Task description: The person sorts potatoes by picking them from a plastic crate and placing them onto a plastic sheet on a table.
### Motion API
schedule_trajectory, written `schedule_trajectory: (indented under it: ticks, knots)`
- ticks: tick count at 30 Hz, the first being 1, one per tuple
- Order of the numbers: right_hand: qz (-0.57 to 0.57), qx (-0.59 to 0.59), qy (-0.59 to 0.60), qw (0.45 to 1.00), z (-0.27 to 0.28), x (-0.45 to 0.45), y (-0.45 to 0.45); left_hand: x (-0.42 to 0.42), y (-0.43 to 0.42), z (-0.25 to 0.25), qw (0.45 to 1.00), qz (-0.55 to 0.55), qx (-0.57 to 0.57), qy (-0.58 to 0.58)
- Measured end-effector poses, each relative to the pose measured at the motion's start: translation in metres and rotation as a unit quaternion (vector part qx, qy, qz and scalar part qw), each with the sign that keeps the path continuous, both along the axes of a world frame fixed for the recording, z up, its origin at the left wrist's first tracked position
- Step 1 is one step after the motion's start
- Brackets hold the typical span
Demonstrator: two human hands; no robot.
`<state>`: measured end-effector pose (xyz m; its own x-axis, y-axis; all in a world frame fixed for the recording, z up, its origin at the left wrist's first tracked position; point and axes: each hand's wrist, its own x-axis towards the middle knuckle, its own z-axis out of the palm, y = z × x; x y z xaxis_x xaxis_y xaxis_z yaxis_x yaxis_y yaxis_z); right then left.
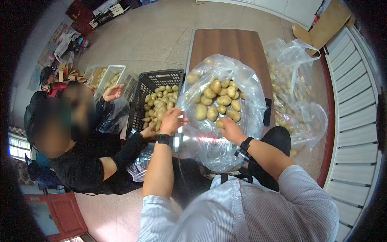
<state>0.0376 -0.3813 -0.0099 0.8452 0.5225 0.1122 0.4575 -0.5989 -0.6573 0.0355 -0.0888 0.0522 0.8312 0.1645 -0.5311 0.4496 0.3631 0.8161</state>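
Note:
A large clear plastic bag (254, 92) lies open on the brown table, with a heap of potatoes (221, 97) inside it. My right hand (232, 131) is at the near side of the heap, its fingers closed on a potato (220, 123). Between the bag and the black crate, my left hand (173, 121) has its fingers apart and holds nothing that I can see. The black crate (135, 97) stands left of the bag and contains many potatoes (161, 101). A co-worker's hand (150, 131) reaches to the crate's near side, close to my left hand.
A co-worker in black (88, 171) sits at the left, their other hand (113, 93) raised. Behind are a white crate (117, 69) and another person (47, 76). Filled clear bags (288, 76) stand on the floor right of the wooden table (225, 42). A white slatted panel (352, 141) runs along the right.

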Motion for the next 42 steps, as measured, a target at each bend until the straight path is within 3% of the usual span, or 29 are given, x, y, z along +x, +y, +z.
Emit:
schedule_trajectory:
  ticks: [6,8,9,10,12,14,17,18,19,22,24,28,29,32,33,35,36,39,40,41,42]
  knots:
    - [-0.006,0.108,0.159,0.981,0.007,0.011,0.022,0.000,-0.040,0.013,0.989,-0.128,0.058,0.053]
    - [0.011,0.121,0.250,0.961,0.018,0.012,0.035,0.000,-0.042,-0.003,0.988,-0.133,0.038,0.065]
    - [0.063,0.212,0.258,0.941,0.048,0.008,0.039,0.002,-0.044,-0.009,0.986,-0.150,0.045,0.056]
    - [0.077,0.222,0.249,0.940,0.056,0.010,0.048,0.002,-0.049,-0.008,0.978,-0.191,0.067,0.046]
    - [0.057,0.241,0.369,0.896,0.059,0.008,0.053,0.003,-0.054,-0.004,0.960,-0.263,0.096,0.028]
    - [0.054,0.189,0.350,0.916,0.039,0.012,0.057,0.002,-0.056,0.005,0.956,-0.282,0.073,0.034]
    - [0.077,0.251,0.248,0.932,0.039,0.011,0.059,0.004,-0.058,0.013,0.968,-0.212,-0.057,0.123]
    - [0.079,0.251,0.245,0.933,0.042,0.013,0.058,0.003,-0.057,0.015,0.969,-0.211,-0.055,0.119]
    - [0.057,0.229,0.194,0.952,0.043,0.014,0.056,0.001,-0.057,0.015,0.973,-0.225,0.020,0.050]
    - [0.025,0.152,0.113,0.982,0.040,0.021,0.047,0.002,-0.055,0.008,0.983,-0.172,-0.004,0.057]
    - [0.034,0.073,-0.013,0.997,0.026,0.024,0.043,0.007,-0.048,-0.008,0.986,-0.156,0.051,0.002]
    - [0.025,-0.020,0.012,0.999,0.025,0.022,0.036,0.008,-0.034,-0.006,0.992,-0.098,0.071,-0.022]
    - [0.042,-0.056,0.002,0.998,0.023,0.023,0.036,0.006,-0.024,-0.014,0.928,-0.163,0.283,-0.182]
    - [0.058,-0.110,-0.016,0.992,0.028,0.025,0.035,0.009,-0.014,-0.021,0.810,-0.201,0.452,-0.315]
    - [0.064,-0.127,-0.019,0.990,0.032,0.026,0.035,0.011,-0.014,-0.021,0.940,-0.106,0.263,-0.188]
    - [0.059,-0.115,-0.039,0.991,0.032,0.026,0.035,0.012,-0.009,-0.027,0.989,-0.027,0.111,-0.091]
    - [0.056,-0.102,-0.058,0.991,0.032,0.025,0.035,0.013,-0.007,-0.030,0.998,0.028,0.039,-0.044]
    - [0.055,-0.081,-0.076,0.992,0.031,0.023,0.035,0.012,0.008,-0.058,0.989,0.038,0.057,-0.130]
    - [0.063,-0.075,-0.084,0.992,0.030,0.020,0.034,0.008,0.020,-0.072,0.938,-0.046,0.257,-0.226]
    - [0.064,-0.104,-0.094,0.988,0.026,0.019,0.034,0.008,0.010,-0.038,0.987,0.020,0.081,-0.137]
    - [0.067,-0.130,-0.106,0.983,0.025,0.023,0.039,0.007,0.000,0.000,0.986,0.131,-0.090,-0.047]
